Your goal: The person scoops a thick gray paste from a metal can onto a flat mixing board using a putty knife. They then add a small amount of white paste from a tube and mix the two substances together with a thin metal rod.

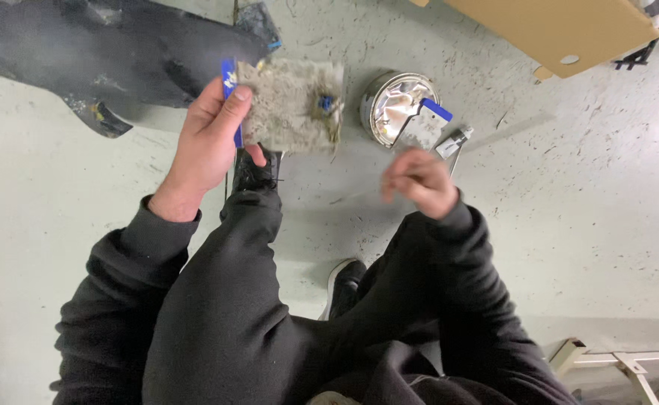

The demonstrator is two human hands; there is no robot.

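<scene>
My left hand (208, 139) grips a flat rectangular spreader board (293, 105) caked with grey filler; its blue edge shows under my thumb and a blue dab sits near its right side. My right hand (418, 180) hangs blurred below and to the right of the board, fingers loosely curled, holding nothing that I can make out. Just above it an open round metal tin (393, 105) stands on the floor. A filler-smeared spreader with a blue edge (425, 126) leans on the tin's rim.
A dark car body panel (97, 52) lies at the upper left. A cardboard sheet (562, 30) is at the top right. A small tube (454, 141) rests by the tin. My black-trousered legs and shoes (258, 169) fill the bottom. A white frame (614, 364) sits at the lower right.
</scene>
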